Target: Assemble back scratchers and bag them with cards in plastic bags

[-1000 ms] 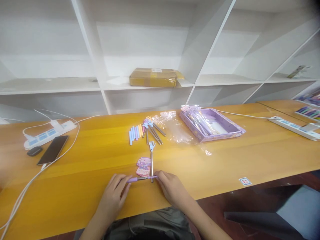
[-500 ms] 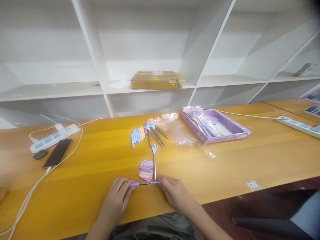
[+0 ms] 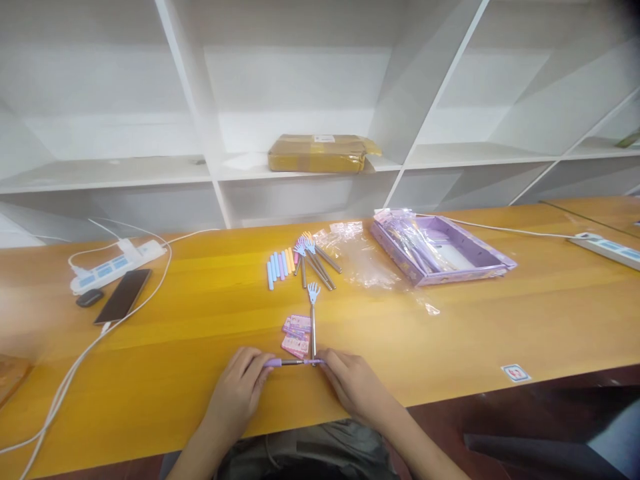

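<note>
A thin metal rod with a purple handle [image 3: 292, 362] lies level between my two hands near the table's front edge. My left hand [image 3: 243, 383] is closed on its purple handle end. The fingers of my right hand [image 3: 350, 380] pinch its purple far end. Just under or beside that end stretches a metal rod with a blue hand-shaped head [image 3: 313, 317], lying on the table. Small pink and purple cards [image 3: 296, 337] are stacked left of it. Farther back are several coloured tubes [image 3: 281, 265] in a row and several rods with hand-shaped heads [image 3: 317, 263].
A purple box [image 3: 465, 250] with wrapped items stands at the back right, beside clear plastic bags [image 3: 363, 260]. At left are a power strip [image 3: 117, 267], a phone [image 3: 123, 295] and white cables. A cardboard box [image 3: 317, 153] sits on the shelf.
The camera view has shifted slightly, so the scene sits a little farther right and up. Both hands keep their hold on the purple-handled rod.
</note>
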{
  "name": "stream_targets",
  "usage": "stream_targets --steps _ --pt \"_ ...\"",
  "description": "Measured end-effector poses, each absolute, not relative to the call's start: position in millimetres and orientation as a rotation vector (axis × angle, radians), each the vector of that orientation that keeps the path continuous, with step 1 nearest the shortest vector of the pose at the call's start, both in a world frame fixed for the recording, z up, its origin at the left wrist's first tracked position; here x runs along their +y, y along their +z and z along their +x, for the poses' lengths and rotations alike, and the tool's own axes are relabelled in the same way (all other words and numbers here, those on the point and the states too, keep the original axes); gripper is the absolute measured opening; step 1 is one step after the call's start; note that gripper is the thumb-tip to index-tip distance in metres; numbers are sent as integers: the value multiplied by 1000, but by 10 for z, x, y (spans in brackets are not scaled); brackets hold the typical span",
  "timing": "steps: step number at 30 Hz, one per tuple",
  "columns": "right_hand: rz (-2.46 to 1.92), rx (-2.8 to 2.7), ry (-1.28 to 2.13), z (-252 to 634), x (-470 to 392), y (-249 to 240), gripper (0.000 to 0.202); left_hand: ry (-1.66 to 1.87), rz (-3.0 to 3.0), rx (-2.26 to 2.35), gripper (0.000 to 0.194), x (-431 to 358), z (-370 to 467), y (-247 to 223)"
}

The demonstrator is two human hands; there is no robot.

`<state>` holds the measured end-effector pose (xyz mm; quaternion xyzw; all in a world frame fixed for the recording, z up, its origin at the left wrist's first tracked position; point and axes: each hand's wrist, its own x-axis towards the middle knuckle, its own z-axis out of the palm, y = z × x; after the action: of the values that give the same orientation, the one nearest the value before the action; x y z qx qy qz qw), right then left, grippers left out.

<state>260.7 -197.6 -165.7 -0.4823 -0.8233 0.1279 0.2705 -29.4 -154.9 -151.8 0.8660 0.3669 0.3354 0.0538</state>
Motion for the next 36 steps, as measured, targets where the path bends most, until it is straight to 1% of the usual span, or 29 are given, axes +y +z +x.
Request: stream_targets --steps 5,10,17,23,27,31,33,36 --pt "-1315 -2190 459 2609 -1979 -1654 19 1011 2645 1131 18 -1548 -299 -1589" --pt "-1347 -2196 500 2601 -1973 -1616 21 1001 2641 1150 17 -1555 -296 -1596" --pt "-1375 -2202 549 2615 -1976 -1615 31 1002 2659 1101 21 -1553 -283 -1548" --pt "-1331 -2159 563 2609 -1968 -1577 25 1023 2685 1116 29 -1555 -306 -1562" --pt "-1304 -2156 589 2612 -1958 -1541 23 1004 2676 1126 28 -1561 -305 -1574" --pt "-1296 -2186 503 2623 -1958 -1592 21 1020 2682 1144 36 -1573 -302 -1593" --pt "-1270 -2186 388 2625 -1970 -1644 24 1051 2691 1140 42 -1592 -299 -1581" --pt "-1221 -2143 218 2619 -1994 -1712 28 1094 2671 1128 42 -1647 -275 -1514"
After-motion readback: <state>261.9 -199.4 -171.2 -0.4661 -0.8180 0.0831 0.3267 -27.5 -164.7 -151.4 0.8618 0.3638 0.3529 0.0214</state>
